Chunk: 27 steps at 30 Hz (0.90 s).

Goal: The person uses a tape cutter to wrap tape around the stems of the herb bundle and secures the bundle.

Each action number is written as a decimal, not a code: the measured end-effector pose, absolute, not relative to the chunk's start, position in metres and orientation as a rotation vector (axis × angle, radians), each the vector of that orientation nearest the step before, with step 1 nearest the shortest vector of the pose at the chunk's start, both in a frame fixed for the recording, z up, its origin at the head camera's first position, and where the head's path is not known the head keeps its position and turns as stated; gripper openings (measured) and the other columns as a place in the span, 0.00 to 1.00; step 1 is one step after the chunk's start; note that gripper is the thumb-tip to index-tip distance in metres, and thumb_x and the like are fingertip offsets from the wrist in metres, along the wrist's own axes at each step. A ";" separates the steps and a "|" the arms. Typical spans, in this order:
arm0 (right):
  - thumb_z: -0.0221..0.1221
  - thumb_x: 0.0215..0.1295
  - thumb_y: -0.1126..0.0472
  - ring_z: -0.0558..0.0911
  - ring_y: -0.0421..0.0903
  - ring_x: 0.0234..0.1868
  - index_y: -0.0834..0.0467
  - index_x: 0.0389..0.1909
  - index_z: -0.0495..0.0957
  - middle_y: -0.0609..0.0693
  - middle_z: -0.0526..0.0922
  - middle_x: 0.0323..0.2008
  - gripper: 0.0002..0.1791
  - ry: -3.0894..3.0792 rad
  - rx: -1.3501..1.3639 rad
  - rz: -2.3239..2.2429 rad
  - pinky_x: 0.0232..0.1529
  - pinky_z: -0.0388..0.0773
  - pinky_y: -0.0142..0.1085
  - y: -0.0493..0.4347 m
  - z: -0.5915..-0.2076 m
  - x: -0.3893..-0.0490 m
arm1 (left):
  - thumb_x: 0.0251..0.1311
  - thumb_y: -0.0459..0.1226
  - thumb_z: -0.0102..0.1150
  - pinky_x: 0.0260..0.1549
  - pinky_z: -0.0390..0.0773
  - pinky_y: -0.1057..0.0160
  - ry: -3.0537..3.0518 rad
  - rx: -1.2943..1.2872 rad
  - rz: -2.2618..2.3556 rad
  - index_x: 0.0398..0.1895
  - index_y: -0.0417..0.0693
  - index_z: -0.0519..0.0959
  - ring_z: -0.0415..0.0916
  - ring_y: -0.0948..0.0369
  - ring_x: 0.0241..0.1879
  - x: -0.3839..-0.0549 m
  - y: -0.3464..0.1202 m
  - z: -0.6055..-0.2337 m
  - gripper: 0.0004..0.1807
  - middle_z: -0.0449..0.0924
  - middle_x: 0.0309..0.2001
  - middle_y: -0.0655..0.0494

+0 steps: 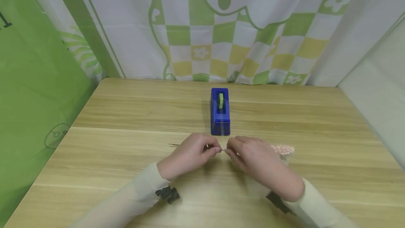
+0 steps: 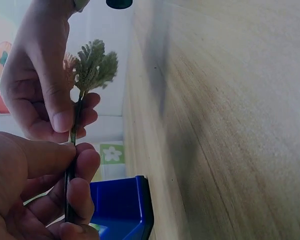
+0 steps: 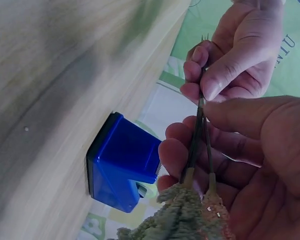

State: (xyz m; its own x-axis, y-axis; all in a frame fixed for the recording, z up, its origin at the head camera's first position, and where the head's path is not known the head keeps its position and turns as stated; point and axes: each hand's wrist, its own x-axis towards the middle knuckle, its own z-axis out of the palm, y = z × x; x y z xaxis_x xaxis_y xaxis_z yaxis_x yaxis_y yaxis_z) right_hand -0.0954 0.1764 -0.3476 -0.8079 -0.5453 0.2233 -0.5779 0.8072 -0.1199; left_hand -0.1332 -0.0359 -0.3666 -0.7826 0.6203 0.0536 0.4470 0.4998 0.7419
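Note:
Both hands hold a small bunch of artificial flowers by its thin dark stems. My left hand pinches the stems between thumb and fingers, and the bare stem ends stick out to its left. Close beside it, my right hand grips the same stems nearer the flower heads. A grey-green flower head and a pink one show in the right wrist view. The green head also appears past the right hand in the left wrist view. From the head camera, mostly the pink flower shows.
A blue tape dispenser with a yellow-green roll stands just beyond both hands. The wooden table ends at a patterned curtain at the back. Green cloth hangs on the left, and dark wrist cameras sit on both sleeves.

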 end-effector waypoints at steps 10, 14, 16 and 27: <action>0.67 0.70 0.62 0.73 0.35 0.29 0.53 0.36 0.83 0.42 0.79 0.29 0.03 -2.794 0.893 0.361 0.28 0.76 0.29 0.178 -0.349 -0.097 | 0.73 0.35 0.61 0.32 0.77 0.69 2.514 0.875 1.178 0.42 0.43 0.88 0.76 0.65 0.31 -0.133 -0.035 -0.367 0.08 0.87 0.34 0.55; 0.67 0.70 0.62 0.71 0.35 0.28 0.53 0.36 0.82 0.42 0.78 0.30 0.03 -2.770 0.891 0.371 0.29 0.76 0.29 0.179 -0.351 -0.098 | 0.75 0.36 0.59 0.33 0.78 0.69 2.503 0.869 1.179 0.43 0.42 0.88 0.75 0.65 0.31 -0.133 -0.035 -0.366 0.10 0.88 0.36 0.52; 0.67 0.70 0.62 0.70 0.34 0.27 0.53 0.36 0.82 0.42 0.77 0.30 0.03 -2.774 0.888 0.374 0.28 0.74 0.28 0.180 -0.352 -0.098 | 0.75 0.36 0.58 0.33 0.78 0.69 2.504 0.861 1.178 0.43 0.41 0.88 0.75 0.64 0.31 -0.133 -0.034 -0.366 0.10 0.87 0.36 0.52; 0.61 0.75 0.59 0.69 0.33 0.21 0.55 0.38 0.80 0.40 0.76 0.22 0.05 -2.866 0.873 0.392 0.23 0.71 0.28 0.179 -0.351 -0.101 | 0.72 0.35 0.62 0.34 0.77 0.69 2.545 0.853 1.203 0.40 0.44 0.88 0.75 0.64 0.32 -0.133 -0.033 -0.369 0.07 0.88 0.36 0.53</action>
State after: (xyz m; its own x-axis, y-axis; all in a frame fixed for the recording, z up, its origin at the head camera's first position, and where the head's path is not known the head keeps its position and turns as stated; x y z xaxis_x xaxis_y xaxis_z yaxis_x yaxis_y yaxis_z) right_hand -0.1014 0.1790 -0.3514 -0.8265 -0.5304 0.1887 -0.5615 0.8002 -0.2106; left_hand -0.1331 -0.0330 -0.3687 -0.8135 0.5782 0.0627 0.4155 0.5025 0.7582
